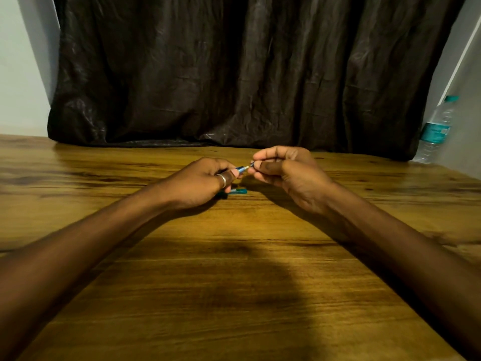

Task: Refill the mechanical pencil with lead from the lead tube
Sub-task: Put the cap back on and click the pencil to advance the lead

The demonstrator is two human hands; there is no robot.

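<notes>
My left hand (205,182), with a ring on one finger, grips a blue mechanical pencil (243,168) a little above the table. Only a short stretch of the pencil shows between my two hands. My right hand (283,170) pinches the pencil's small end with thumb and fingertips. A teal lead tube (238,191) lies flat on the wooden table (234,269) just under my left hand, partly hidden by it. Whether any lead is between my right fingers is too small to tell.
A dark crumpled curtain (234,74) hangs along the table's far edge. A clear plastic water bottle (436,130) with a teal label and cap stands at the far right, beside a pale wall.
</notes>
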